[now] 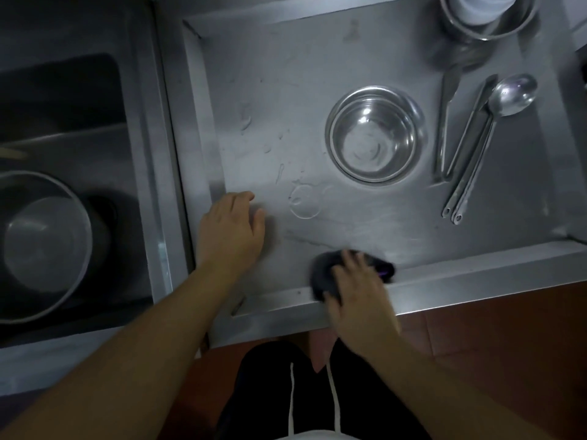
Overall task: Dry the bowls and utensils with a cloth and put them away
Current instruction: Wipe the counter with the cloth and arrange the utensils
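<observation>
Fingers of the right hand are curled over a dark cloth, gripping it at the near lip of the steel draining tray; hand and cloth are motion-blurred, so how tightly the cloth is held I cannot tell. A purple glint shows at the cloth's right edge; what it is I cannot tell. Left hand lies with fingers relaxed and holding nothing, palm down on the tray floor near its left wall. Water marks and a ring-shaped trace sit on the floor just beyond it. Steel bowl stands upright, mouth up, mid-tray, well apart from both hands. To its right lie the utensils: a knife, then a spoon with a second long handle beside it, handles toward the person. Stacked bowls stand at the far right corner, white ones nested in a steel one. A separate sink at left holds a large pot. Judgement: step in hand is taking up the cloth; nothing looks dried yet. To do it well, gather the cloth into the palm with a loose flap free, use the idle left hand to lift the bowl by its rim, wipe inside first, then outside and base. Risk: wet steel slips, so hold the rim firmly.
</observation>
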The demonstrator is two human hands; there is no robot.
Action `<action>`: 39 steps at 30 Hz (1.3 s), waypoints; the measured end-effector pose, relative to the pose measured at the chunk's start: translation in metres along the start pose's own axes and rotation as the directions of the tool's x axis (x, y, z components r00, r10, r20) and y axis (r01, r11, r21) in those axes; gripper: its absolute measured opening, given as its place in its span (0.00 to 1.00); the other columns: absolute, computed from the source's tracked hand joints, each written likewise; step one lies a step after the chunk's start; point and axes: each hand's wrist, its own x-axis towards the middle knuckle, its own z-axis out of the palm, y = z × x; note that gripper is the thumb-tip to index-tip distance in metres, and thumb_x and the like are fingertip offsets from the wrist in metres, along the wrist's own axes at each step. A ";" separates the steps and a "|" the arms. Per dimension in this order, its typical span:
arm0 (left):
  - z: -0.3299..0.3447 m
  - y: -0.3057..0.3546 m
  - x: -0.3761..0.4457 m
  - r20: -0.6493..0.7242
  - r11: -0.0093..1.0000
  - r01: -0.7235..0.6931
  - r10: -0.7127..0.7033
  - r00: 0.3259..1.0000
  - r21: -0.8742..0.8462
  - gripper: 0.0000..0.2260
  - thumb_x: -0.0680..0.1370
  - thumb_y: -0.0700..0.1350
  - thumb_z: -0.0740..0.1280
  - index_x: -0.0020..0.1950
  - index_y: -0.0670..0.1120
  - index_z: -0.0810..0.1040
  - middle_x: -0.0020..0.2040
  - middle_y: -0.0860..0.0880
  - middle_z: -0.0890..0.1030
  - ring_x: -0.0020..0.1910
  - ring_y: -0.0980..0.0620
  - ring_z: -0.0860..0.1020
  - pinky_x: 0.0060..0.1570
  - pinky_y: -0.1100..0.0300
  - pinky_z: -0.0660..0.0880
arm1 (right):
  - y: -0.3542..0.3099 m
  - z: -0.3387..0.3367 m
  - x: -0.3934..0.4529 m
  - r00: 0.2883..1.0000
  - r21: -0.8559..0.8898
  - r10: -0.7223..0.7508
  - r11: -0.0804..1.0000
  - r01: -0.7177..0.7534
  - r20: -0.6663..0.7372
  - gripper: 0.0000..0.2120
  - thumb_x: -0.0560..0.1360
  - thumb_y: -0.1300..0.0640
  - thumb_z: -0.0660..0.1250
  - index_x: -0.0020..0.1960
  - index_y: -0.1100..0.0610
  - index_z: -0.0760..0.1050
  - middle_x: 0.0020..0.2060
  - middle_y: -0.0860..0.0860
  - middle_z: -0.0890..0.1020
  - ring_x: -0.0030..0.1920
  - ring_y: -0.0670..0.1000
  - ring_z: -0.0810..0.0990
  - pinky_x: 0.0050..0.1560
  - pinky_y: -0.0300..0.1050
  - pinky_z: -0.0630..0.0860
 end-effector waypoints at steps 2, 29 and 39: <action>-0.003 -0.005 -0.003 -0.025 1.000 0.012 -0.012 1.000 -0.009 0.19 0.86 0.50 0.62 0.73 0.43 0.75 0.69 0.42 0.78 0.67 0.41 0.75 0.68 0.44 0.71 | -0.033 0.018 0.003 0.984 0.000 -0.170 0.985 0.170 0.047 0.23 0.78 0.46 0.66 0.68 0.59 0.79 0.77 0.59 0.73 0.78 0.64 0.68 0.76 0.64 0.67; -0.043 -0.067 0.011 -0.106 0.994 0.102 -0.104 0.989 -0.027 0.20 0.85 0.54 0.58 0.75 0.48 0.72 0.73 0.48 0.74 0.73 0.46 0.71 0.71 0.46 0.68 | -0.031 -0.038 0.286 0.962 -0.163 -0.259 0.956 0.243 -0.082 0.28 0.83 0.44 0.60 0.78 0.58 0.69 0.80 0.60 0.67 0.80 0.66 0.63 0.80 0.66 0.58; -0.053 -0.080 0.020 -0.153 0.987 0.158 -0.152 0.976 0.026 0.21 0.85 0.54 0.59 0.77 0.48 0.71 0.76 0.46 0.72 0.76 0.44 0.70 0.72 0.43 0.67 | -0.061 0.035 0.094 0.699 -0.090 -0.663 0.705 0.704 0.267 0.28 0.76 0.41 0.67 0.74 0.52 0.75 0.79 0.53 0.70 0.81 0.60 0.65 0.79 0.63 0.61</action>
